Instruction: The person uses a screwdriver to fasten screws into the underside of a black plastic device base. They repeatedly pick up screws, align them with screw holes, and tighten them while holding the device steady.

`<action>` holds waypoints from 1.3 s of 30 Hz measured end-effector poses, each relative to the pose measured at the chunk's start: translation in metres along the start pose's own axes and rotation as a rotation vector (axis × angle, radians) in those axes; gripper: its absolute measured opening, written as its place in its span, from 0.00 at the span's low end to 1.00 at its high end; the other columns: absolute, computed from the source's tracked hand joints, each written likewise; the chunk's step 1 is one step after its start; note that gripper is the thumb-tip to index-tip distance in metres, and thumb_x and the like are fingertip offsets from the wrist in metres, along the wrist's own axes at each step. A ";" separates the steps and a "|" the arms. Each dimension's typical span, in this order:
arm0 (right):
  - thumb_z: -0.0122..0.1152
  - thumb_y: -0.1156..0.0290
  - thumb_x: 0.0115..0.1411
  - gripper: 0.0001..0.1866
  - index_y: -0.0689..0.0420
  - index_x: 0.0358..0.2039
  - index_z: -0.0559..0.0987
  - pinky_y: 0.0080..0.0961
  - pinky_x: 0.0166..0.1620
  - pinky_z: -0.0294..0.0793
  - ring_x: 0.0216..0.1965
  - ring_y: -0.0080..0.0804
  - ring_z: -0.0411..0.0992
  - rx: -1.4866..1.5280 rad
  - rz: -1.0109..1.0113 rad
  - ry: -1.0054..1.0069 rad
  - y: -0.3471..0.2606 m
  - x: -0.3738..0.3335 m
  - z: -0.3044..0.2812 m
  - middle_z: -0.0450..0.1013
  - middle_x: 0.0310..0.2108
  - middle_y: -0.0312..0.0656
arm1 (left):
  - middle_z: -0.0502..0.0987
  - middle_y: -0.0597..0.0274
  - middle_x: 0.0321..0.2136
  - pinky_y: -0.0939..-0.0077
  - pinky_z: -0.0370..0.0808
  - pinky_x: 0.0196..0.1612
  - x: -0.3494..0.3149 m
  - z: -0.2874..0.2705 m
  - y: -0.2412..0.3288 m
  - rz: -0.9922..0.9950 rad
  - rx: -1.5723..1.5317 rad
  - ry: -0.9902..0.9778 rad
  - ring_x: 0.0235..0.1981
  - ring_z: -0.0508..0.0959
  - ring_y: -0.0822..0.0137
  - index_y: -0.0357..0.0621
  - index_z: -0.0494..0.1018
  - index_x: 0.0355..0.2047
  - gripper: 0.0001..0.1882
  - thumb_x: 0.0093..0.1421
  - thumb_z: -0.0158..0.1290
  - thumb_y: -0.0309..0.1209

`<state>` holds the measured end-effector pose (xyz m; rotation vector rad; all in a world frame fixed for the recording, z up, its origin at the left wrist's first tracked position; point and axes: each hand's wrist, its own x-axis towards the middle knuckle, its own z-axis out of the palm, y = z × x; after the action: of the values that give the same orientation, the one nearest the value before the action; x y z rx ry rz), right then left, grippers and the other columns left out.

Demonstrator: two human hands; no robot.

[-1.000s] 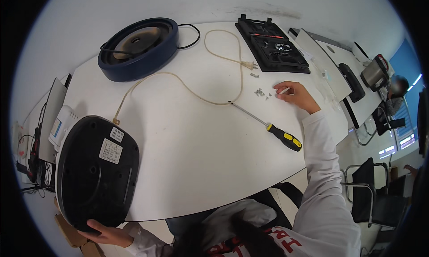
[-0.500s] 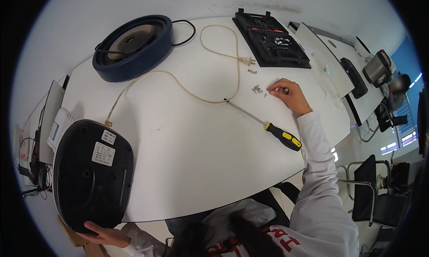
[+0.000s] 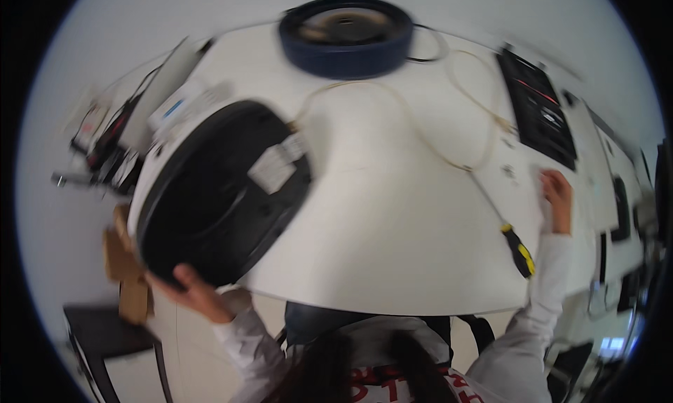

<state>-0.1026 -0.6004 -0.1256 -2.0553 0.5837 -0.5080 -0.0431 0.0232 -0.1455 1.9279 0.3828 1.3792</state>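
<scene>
At the left of the table, an appliance with a black underside (image 3: 210, 207) and a pale rim rests with its labelled bottom facing up. My left hand (image 3: 193, 291) grips its near edge, thumb over the underside and fingers hidden behind. Over at the right, my right hand (image 3: 556, 193) is close to the table with curled fingers; blur hides whether anything is between them. Just left of it lies a small group of screws (image 3: 508, 172). A screwdriver (image 3: 519, 250) with a black and yellow handle points away from me, its tip near the pale power cord (image 3: 420, 130).
A round dark-blue appliance part (image 3: 347, 56) stands at the far edge. An open black tool case (image 3: 540, 108) sits far right. Beyond the left edge are cardboard boxes (image 3: 133, 298) and a dark stool (image 3: 116, 333). The white table's near edge (image 3: 385, 313) curves before me.
The view has swung left, so the table's contents appear farther right and the picture is blurred. My left hand keeps its grip on the appliance. My right hand is slightly farther from the screws.
</scene>
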 end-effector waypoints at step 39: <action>0.60 0.84 0.48 0.08 0.59 0.30 0.79 0.16 0.29 0.67 0.27 0.22 0.69 0.633 -0.205 -0.549 -0.218 -0.219 0.213 0.73 0.27 0.38 | 0.68 0.57 0.45 0.78 0.71 0.43 0.039 0.022 0.086 0.214 -0.443 -0.174 0.42 0.72 0.69 0.39 0.58 0.57 0.27 0.60 0.53 0.32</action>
<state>-0.1144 -0.2289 -0.0735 -1.5419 -0.1155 -0.1840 -0.0221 -0.0216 -0.0619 1.7292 -0.2060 1.2839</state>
